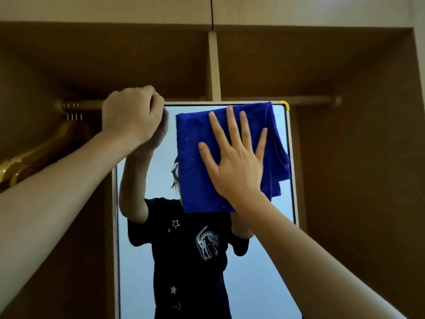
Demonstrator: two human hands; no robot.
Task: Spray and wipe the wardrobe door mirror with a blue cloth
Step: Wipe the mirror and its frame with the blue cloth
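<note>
Right hand (234, 157), fingers spread flat, presses cloth (195, 162) against upper mirror (259, 284) for wiping contact. Left hand (131, 116) curls over mirror's top-left corner, likely steadying the door. Sprayer not visible.

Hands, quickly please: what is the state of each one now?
Left hand: closed on the top corner of the mirror.
Right hand: open, pressing the blue cloth flat against the mirror.

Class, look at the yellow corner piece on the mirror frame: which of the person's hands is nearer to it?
Right. The right hand presses the blue cloth just below-left of the yellow corner piece; the left hand grips the mirror's opposite top corner.
</note>
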